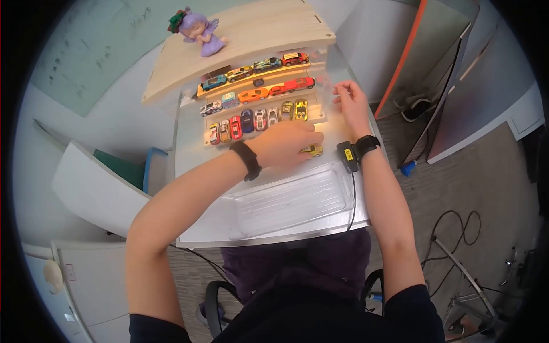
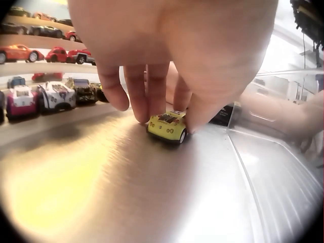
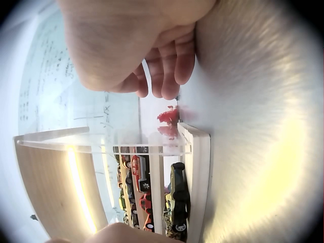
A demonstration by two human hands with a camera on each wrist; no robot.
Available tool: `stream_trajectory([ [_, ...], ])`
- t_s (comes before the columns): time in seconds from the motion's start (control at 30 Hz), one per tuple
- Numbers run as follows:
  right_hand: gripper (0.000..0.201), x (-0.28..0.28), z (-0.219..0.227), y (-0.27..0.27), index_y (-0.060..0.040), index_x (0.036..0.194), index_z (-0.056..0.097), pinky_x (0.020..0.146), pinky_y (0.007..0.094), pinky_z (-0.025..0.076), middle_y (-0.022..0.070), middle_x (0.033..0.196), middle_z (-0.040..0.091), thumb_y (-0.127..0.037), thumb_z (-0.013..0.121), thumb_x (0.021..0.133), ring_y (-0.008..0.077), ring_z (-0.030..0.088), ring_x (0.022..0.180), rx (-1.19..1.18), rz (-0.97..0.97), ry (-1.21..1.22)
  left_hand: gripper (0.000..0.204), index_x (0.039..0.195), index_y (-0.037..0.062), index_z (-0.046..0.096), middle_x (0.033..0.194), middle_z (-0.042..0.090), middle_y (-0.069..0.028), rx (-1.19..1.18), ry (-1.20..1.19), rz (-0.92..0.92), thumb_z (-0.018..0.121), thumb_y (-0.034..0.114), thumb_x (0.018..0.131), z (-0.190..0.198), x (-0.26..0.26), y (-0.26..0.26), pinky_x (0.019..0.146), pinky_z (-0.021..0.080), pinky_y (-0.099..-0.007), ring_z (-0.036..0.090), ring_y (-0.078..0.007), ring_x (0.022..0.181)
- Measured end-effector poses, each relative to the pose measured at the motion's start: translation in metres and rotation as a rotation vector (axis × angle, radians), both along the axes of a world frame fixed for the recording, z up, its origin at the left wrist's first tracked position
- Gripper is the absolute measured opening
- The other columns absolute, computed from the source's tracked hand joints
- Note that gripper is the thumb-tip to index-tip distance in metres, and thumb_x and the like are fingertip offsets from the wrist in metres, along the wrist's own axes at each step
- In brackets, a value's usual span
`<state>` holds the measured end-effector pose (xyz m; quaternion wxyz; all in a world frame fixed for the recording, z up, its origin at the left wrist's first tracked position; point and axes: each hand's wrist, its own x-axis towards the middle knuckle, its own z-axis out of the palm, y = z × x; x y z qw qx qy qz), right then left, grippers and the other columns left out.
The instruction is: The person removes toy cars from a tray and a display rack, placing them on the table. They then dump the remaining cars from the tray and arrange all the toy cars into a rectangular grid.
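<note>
- The left hand is pinching a yellow car between thumb and fingertips; the car is sitting at four o'clock from its knuckles, low over the table; whether the wheels are touching, I cannot tell.
- The right hand is hanging at one o'clock from the car, fingers loosely bent and gripping nothing, just beside the right end of the shelf.
- Slipping is looking like the main risk: the fingertips are holding only a small, glossy body, and it could be rolling off if the pinch is loosening.
- Knocking is another: the parked cars are standing close together at ten o'clock, so a swinging knuckle could be tipping one.
- The black box at three o'clock is trailing a cord by the clear tray at six o'clock, and could be dragging it.
- The car is showing a bright yellow, rounded end with round lamp marks, a dark panel above and a dark lower edge.
</note>
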<state>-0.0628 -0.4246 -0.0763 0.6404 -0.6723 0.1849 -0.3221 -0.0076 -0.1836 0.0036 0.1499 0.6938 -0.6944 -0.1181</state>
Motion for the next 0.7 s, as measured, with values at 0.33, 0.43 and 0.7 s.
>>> stream_trajectory([
  [0.33, 0.014, -0.007, 0.008, 0.000, -0.0087, 0.112, 0.071, 0.066, 0.0238, 0.050, 0.0002, 0.100, 0.072, -0.018, 0.061, 0.112, 0.0081, 0.066, 0.079, 0.008, -0.002, 0.057, 0.024, 0.108, 0.0116, 0.075, 0.096, 0.063, -0.0079, -0.066, -0.030, 0.185, 0.085, 0.012, 0.086, -0.003, 0.047, 0.173, 0.086, 0.053, -0.0466, 0.065, -0.0324, 0.098],
  [0.43, 0.013, -0.007, 0.011, 0.002, -0.0088, 0.111, 0.071, 0.065, 0.0229, 0.049, -0.0003, 0.100, 0.072, -0.017, 0.061, 0.112, 0.0069, 0.066, 0.080, 0.005, -0.029, 0.083, 0.026, 0.109, 0.0121, 0.076, 0.096, 0.063, -0.0079, -0.031, -0.035, 0.308, 0.085, 0.010, 0.085, 0.002, 0.056, 0.250, 0.085, 0.051, -0.0459, 0.064, -0.0324, 0.098],
  [0.7, 0.013, -0.004, 0.006, -0.004, -0.0082, 0.112, 0.071, 0.064, 0.0242, 0.051, 0.0007, 0.099, 0.072, -0.017, 0.061, 0.111, 0.0083, 0.067, 0.080, -0.013, -0.008, 0.049, 0.029, 0.108, 0.0088, 0.074, 0.101, 0.070, -0.0073, -0.004, -0.005, 0.614, 0.085, 0.002, 0.082, 0.029, 0.039, 0.342, 0.092, 0.048, -0.0424, 0.067, -0.0294, 0.100],
])
